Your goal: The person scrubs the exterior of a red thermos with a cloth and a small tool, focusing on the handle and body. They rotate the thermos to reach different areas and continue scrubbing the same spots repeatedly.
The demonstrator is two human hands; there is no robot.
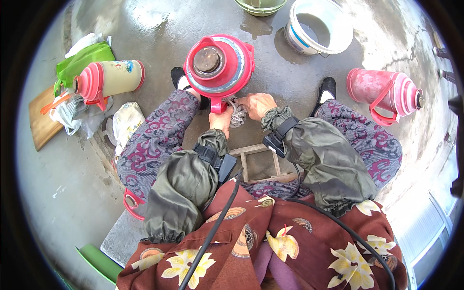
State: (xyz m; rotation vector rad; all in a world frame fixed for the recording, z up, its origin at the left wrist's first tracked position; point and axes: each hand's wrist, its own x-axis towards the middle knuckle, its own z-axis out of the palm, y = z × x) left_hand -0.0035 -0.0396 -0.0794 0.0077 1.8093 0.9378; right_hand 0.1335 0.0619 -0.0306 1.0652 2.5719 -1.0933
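Note:
A red thermos flask (237,74) with a dark brown stopper (206,59) stands tilted between the feet. My left hand (221,119) is closed around its red handle at the near side. Just right of it, my right hand (256,105) grips a grey, wet-looking rag (237,114) against or close beside the flask; whether the cloth touches it is unclear. Both forearms wear dark green sleeve covers. The fingertips of my left hand are partly hidden by the handle.
A cream-and-pink thermos (121,78) lies left near bags and a wooden board (43,117); a faded pink thermos (378,90) lies right. Beyond are a white bucket (301,38) of murky water and a green basin (259,11). A wooden frame (253,149) sits between the legs.

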